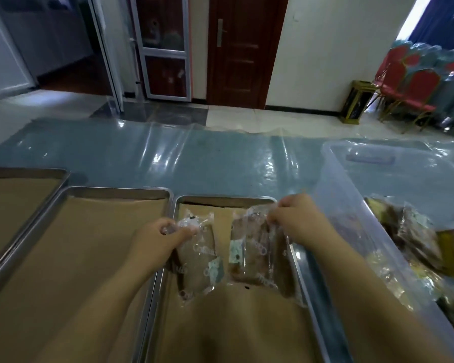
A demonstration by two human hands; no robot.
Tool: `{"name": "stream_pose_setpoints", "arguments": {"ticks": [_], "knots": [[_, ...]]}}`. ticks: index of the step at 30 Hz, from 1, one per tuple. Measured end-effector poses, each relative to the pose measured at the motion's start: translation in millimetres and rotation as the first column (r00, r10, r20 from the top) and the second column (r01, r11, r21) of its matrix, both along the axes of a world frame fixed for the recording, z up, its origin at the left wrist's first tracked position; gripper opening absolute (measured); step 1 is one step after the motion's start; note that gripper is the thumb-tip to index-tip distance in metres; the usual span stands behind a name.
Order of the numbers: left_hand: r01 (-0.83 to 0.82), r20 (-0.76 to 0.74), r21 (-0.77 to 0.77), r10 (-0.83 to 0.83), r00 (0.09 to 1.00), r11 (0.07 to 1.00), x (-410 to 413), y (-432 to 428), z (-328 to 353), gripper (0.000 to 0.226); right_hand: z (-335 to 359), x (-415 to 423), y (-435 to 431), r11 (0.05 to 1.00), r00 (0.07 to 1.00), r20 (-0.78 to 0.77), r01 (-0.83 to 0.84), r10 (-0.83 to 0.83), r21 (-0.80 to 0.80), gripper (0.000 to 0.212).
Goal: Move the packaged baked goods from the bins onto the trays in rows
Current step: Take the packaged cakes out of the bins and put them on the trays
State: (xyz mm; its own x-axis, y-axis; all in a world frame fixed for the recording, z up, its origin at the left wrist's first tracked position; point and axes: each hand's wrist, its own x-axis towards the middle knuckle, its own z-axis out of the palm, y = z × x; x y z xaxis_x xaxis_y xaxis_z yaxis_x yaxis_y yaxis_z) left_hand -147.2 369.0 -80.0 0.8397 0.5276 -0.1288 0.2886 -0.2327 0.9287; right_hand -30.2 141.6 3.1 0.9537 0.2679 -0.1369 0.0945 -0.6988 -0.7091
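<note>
Two clear-wrapped baked goods hang over a paper-lined metal tray (224,199). My left hand (157,239) pinches the top edge of the paler left package (201,260). My right hand (296,218) pinches the top of the darker right package (252,252). Both packages dangle with their lower ends near the tray's brown paper; whether they touch it is unclear. To the right stands a clear plastic bin (338,179) with several more wrapped baked goods (414,242) in it.
Two more paper-lined metal trays lie to the left, a middle tray (116,191) and a far-left tray (26,171). All stand on a table under shiny blue plastic sheeting (168,155). Behind are doors, a small bin and stacked red chairs (417,85).
</note>
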Motion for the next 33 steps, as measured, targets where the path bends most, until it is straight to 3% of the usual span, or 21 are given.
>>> {"name": "stream_pose_setpoints", "arguments": {"ticks": [5, 9, 14, 15, 17, 20, 22, 26, 29, 31, 33], "knots": [[0.091, -0.074, 0.061, -0.086, 0.994, 0.994, 37, -4, -36, 0.050, -54, 48, 12, 0.981, 0.976, -0.216, -0.031, -0.012, -0.193, 0.019], [0.054, -0.092, 0.255, -0.031, 0.995, 0.966, 80, -8, -54, 0.036, -86, 87, 19, 0.969, 0.954, -0.293, -0.014, -0.060, -0.245, 0.020], [0.112, -0.125, 0.470, -0.060, 0.990, 0.875, 141, -23, -50, 0.044, -111, 131, 19, 0.975, 0.982, -0.093, 0.145, -0.162, -0.171, 0.008], [0.129, -0.144, 0.468, -0.069, 0.987, 0.874, 152, -26, -49, 0.049, -115, 137, 18, 0.975, 0.977, -0.089, 0.185, -0.196, -0.119, 0.002], [0.161, -0.199, 0.374, -0.091, 0.976, 0.913, 174, -32, -47, 0.059, -124, 147, 16, 0.970, 0.965, -0.101, 0.240, -0.243, -0.045, 0.015], [0.207, -0.227, 0.159, -0.168, 0.959, 0.965, 196, -41, -46, 0.079, -136, 153, 7, 0.958, 0.946, -0.183, 0.281, -0.268, 0.050, 0.061], [0.229, -0.192, 0.058, -0.214, 0.958, 0.972, 197, -49, -51, 0.088, -143, 149, -2, 0.940, 0.940, -0.233, 0.294, -0.251, 0.173, 0.080], [0.359, -0.104, 0.009, -0.356, 0.929, 0.933, 176, -65, -82, 0.078, -160, 130, -24, 0.938, 0.946, -0.215, 0.287, -0.245, 0.194, 0.074], [0.509, -0.194, 0.209, -0.474, 0.859, 0.835, 158, -68, -107, 0.062, -169, 113, -37, 0.948, 0.951, -0.227, 0.255, -0.211, 0.189, 0.069], [0.533, -0.241, 0.374, -0.475, 0.846, 0.759, 150, -67, -116, 0.066, -170, 105, -42, 0.943, 0.947, -0.191, 0.289, -0.257, 0.165, 0.069], [0.514, -0.260, 0.440, -0.444, 0.858, 0.736, 147, -69, -121, 0.068, -169, 97, -44, 0.948, 0.951, -0.105, 0.302, -0.291, 0.105, 0.059]]}}
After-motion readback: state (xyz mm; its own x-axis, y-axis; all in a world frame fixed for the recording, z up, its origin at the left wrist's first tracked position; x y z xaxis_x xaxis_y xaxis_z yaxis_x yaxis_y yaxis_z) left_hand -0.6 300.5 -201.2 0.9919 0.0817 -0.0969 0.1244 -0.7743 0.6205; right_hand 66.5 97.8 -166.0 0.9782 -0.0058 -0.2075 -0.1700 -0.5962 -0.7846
